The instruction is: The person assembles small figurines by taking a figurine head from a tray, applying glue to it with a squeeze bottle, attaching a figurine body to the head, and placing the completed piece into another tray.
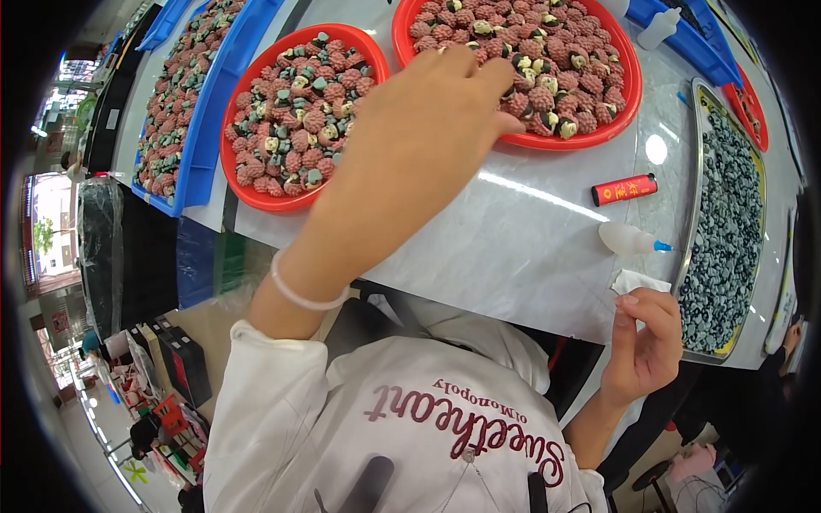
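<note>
My left hand (428, 124), with a pale bracelet at the wrist, reaches over the near left part of a round red tray (634, 85). Small pink bumpy pieces (590, 83) fill that tray, several with cream-and-black bits on them. Its thumb stands apart from the bent fingers, whose tips are partly hidden; nothing shows between them. At the table's front edge my right hand (647, 346) is closed, thumb and forefinger pinched together. What they hold, if anything, is too small to tell. A crumpled white tissue (640, 281) lies just beyond these fingertips.
Another red tray (265, 201) of pink pieces with grey-green bits stands left, beside a blue crate (198, 137). A blue-tipped glue bottle (629, 239) and a red lighter-shaped cylinder (624, 190) lie on the table (505, 256). Dark grey pieces fill a metal tray (687, 239) at right.
</note>
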Tool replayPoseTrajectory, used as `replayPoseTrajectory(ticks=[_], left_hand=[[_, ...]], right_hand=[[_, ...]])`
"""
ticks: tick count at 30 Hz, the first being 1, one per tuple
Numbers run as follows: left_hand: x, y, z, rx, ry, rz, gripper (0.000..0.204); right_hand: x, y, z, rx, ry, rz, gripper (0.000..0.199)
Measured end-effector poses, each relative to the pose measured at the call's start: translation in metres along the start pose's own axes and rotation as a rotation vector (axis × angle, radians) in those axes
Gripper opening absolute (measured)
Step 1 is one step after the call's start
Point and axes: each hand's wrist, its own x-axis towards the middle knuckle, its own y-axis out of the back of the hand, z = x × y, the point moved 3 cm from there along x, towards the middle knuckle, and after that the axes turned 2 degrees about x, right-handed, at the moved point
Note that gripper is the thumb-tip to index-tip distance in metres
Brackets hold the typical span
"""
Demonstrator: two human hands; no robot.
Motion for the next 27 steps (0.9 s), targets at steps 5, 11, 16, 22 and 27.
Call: replayPoseTrajectory(ticks=[5,11,16,22,27], left_hand=[[0.007,-0.007,-0.006,-0.074,0.094,-0.056,0.015],[-0.014,-0.008,0.013,-0.768,0.043,-0.027,0.018],[-0.052,-0.035,0.051,-1.720,0.398,-0.142,0.019],[-0.067,-0.055,0.055,-1.781,0.475,-0.209,0.024],[-0.070,-0.060,0.056,-1.858,0.469,-0.217,0.029]], right_hand=[[-0.003,0.013,0.005,-0.037,-0.003,0.035,0.018],[0.015,0.009,0.013,-0.053,-0.123,0.148,0.019],[0.025,-0.018,0.015,-0.156,-0.193,-0.162,0.026],[0.012,-0.018,0.012,0.489,-0.550,-0.220,0.033],[0.011,0.007,0.006,0.170,-0.563,-0.085,0.063]])
